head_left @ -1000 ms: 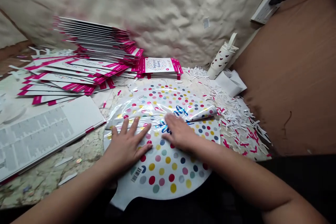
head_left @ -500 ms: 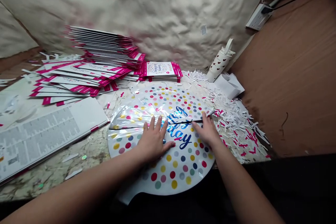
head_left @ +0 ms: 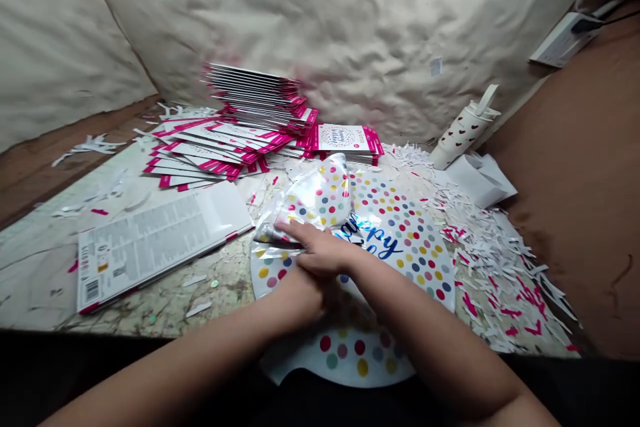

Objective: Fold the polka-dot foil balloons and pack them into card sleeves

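Near the front edge of the bench (head_left: 150,310), our round foil balloon (head_left: 400,247) lies flat, white with coloured dots and blue lettering. Its upper left part is folded over on itself into a flap (head_left: 323,197) that rises toward the back. Our right hand (head_left: 323,250) crosses over our left and lies on the fold, its fingers (head_left: 295,232) nearly straight and resting on the creased foil, with no closed grip that we can see. Our left hand (head_left: 300,293) sits beneath it at the balloon, its fingers hidden, so we cannot tell how far open it is or whether it has hold of anything.

Toward the back edge, pink-edged cards (head_left: 255,97) rise in a tall stack, with fanned cards (head_left: 200,153) beside it. A white packet (head_left: 160,243) lies to the left, just beside the balloon. Shredded paper (head_left: 493,267) is strewn along the right edge, near a heart-patterned bottle (head_left: 465,130) and folded white paper (head_left: 480,180).
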`<action>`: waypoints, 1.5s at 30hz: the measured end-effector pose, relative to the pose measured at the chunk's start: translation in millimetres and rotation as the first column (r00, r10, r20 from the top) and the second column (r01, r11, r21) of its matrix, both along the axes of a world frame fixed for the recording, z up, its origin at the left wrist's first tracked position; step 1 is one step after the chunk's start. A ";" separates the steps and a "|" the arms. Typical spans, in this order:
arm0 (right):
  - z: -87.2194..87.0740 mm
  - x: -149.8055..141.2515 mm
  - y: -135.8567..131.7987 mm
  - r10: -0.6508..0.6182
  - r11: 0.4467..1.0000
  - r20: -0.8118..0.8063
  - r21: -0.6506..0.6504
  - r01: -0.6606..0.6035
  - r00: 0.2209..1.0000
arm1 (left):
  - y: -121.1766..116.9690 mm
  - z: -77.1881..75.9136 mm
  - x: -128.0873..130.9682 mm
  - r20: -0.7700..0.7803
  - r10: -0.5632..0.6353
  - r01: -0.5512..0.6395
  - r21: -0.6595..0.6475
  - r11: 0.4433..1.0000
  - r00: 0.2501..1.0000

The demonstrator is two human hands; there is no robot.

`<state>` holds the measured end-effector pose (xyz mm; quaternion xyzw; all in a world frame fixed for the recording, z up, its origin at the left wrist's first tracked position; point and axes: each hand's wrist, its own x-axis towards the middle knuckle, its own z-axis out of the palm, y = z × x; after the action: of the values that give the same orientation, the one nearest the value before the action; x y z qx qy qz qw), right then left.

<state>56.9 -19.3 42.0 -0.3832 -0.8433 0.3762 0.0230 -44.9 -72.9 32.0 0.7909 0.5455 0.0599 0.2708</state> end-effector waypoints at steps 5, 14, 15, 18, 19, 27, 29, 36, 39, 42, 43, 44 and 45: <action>-21.6 17.3 -0.5 -0.118 0.957 -0.118 0.252 0.145 0.986 | 25.9 -3.4 -89.1 -0.282 -0.214 0.331 0.482 0.811 0.935; -47.0 -36.9 7.4 -0.332 0.746 -0.055 0.596 0.298 0.942 | 44.8 26.5 -86.2 -0.515 -0.173 0.497 0.597 0.629 0.839; -46.5 -34.0 10.4 -0.349 0.730 -0.068 0.606 0.316 0.935 | 38.6 23.7 -79.2 -0.478 -0.238 0.509 0.584 0.633 0.845; -28.4 5.3 23.2 -0.432 0.648 -0.154 0.632 0.425 0.889 | 28.1 -0.6 -66.5 -0.395 -0.374 0.537 0.495 0.683 0.839; -16.0 27.8 27.8 -0.476 0.599 -0.198 0.641 0.481 0.857 | 27.6 -10.6 -65.3 -0.383 -0.358 0.512 0.460 0.726 0.852; 65.0 153.0 -9.3 -0.276 0.129 -0.684 0.670 0.731 0.675 | 37.1 -18.2 -65.9 -0.316 -0.156 0.228 0.207 0.951 0.936; 47.0 148.0 -34.6 -0.132 0.391 -0.567 0.724 0.568 0.813 | 42.9 -8.6 -71.3 -0.224 -0.079 0.124 0.194 0.973 0.971; -51.5 160.3 -75.0 -0.019 0.847 -0.264 0.508 0.156 0.964 | 92.9 -8.5 -105.9 0.101 0.170 -0.196 0.369 0.909 0.980; -62.8 168.2 -73.3 -0.054 0.905 -0.254 0.396 0.154 0.966 | 119.9 -12.0 -94.3 0.191 0.013 -0.070 0.297 0.952 0.981; -59.9 168.4 -71.1 -0.072 0.923 -0.265 0.349 0.165 0.962 | 138.0 -11.7 -65.9 0.386 -0.141 0.068 0.197 0.978 0.912; -58.4 167.8 -70.8 -0.071 0.925 -0.268 0.343 0.164 0.961 | 141.6 -12.2 -56.2 0.424 -0.174 0.108 0.175 0.979 0.889; -57.4 167.4 -70.8 -0.070 0.926 -0.271 0.340 0.163 0.960 | 144.3 -13.5 -47.9 0.425 -0.182 0.120 0.169 0.978 0.887; -56.7 167.2 -70.8 -0.067 0.926 -0.275 0.341 0.162 0.959 | 146.7 -15.6 -41.7 0.396 -0.167 0.103 0.178 0.979 0.903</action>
<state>224.1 -90.1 -14.7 -0.3691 -0.8636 0.2600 0.2243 -86.5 73.8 16.4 0.8151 0.4144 0.2466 0.3211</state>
